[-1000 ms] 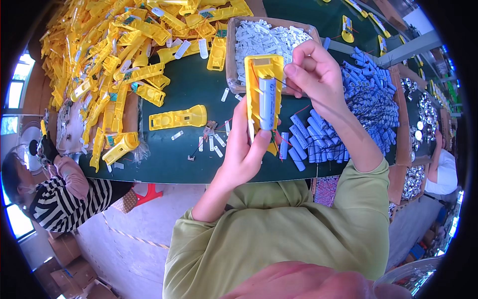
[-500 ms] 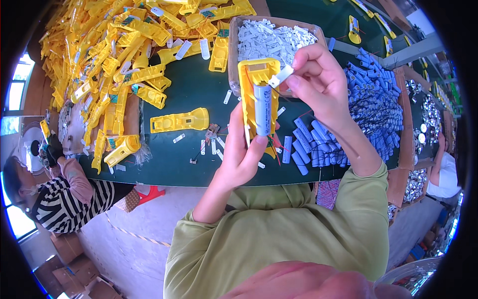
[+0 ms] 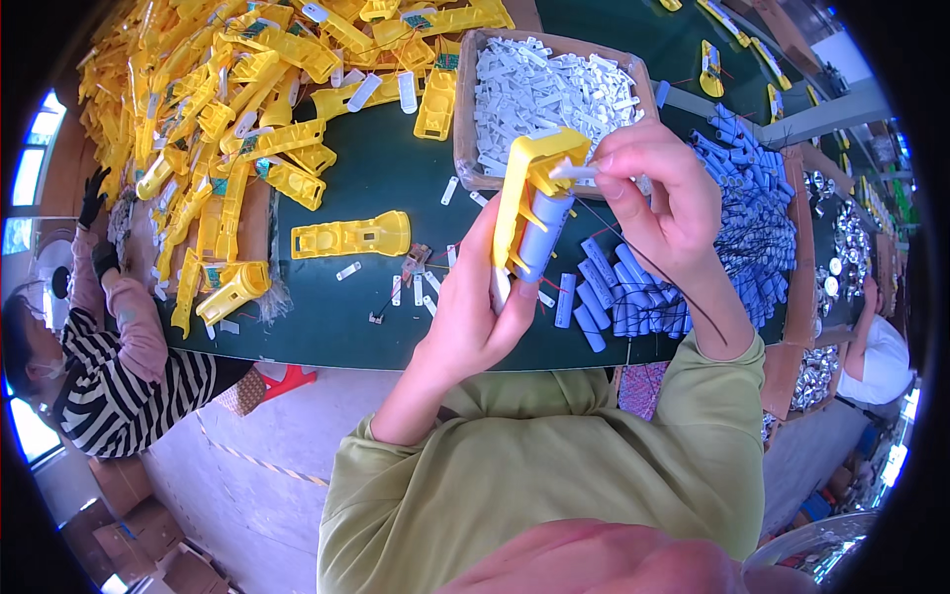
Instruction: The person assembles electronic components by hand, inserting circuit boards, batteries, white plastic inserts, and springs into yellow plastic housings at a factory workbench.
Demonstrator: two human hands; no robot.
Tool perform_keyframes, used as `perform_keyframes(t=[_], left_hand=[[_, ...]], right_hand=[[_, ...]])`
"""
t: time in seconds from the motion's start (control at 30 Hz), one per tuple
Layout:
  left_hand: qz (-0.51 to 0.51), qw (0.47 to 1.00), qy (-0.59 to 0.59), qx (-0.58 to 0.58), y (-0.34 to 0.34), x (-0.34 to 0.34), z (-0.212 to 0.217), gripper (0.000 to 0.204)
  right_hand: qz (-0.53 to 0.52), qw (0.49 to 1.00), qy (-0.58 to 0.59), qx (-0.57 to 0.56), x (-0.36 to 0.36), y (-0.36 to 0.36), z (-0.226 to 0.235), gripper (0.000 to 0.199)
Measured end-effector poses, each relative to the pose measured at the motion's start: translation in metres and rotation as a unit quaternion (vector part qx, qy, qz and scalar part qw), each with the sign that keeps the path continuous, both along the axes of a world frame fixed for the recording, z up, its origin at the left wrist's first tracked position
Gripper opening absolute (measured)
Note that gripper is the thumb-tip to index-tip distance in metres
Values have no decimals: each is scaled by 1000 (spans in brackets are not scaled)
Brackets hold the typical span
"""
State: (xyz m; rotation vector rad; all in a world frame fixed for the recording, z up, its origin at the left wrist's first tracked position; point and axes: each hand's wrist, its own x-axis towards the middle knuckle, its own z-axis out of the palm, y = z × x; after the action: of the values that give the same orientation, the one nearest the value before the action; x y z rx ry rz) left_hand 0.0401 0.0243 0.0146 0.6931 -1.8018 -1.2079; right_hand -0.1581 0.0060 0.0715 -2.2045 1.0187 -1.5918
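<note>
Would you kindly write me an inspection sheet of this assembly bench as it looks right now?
Surface: dark green table, crowded.
Job's things: yellow plastic housing held upright in the left hand, with a blue-grey cylindrical cell in it; small white clip at its top.
Clutter: heap of yellow housings; cardboard box of white clips; pile of blue-grey cells; one lone housing; loose white clips.
Grippers: left hand wraps the housing; right hand pinches the clip with its fingers.
Cables: thin dark wire below the right hand.
Surroundings: person in striped top at left; another person at right.
</note>
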Motion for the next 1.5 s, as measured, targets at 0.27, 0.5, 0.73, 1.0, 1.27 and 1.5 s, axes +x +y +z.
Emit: perform_keyframes(t=[0.27, 0.5, 0.73, 1.0, 1.27, 1.5], left_hand=[[-12, 996, -26, 82, 2, 0, 8, 64], [-47, 986, -8, 159, 3, -1, 4, 57], [-85, 948, 120, 281, -4, -6, 7, 55], [-45, 983, 64, 167, -37, -23, 13, 55], [144, 916, -342, -152, -162, 35, -13, 32], [115, 894, -429, -59, -170, 0, -53, 67]], right_hand=[[-22, 963, -131, 234, 9, 0, 7, 7], [-61, 956, 6, 286, -1, -6, 1, 11], [-56, 981, 163, 85, -16, -6, -16, 32], [74, 923, -184, 329, 2, -17, -17, 51], [-173, 906, -126, 364, -197, -174, -24, 42], [-313, 843, -109, 424, -353, -259, -164, 54]])
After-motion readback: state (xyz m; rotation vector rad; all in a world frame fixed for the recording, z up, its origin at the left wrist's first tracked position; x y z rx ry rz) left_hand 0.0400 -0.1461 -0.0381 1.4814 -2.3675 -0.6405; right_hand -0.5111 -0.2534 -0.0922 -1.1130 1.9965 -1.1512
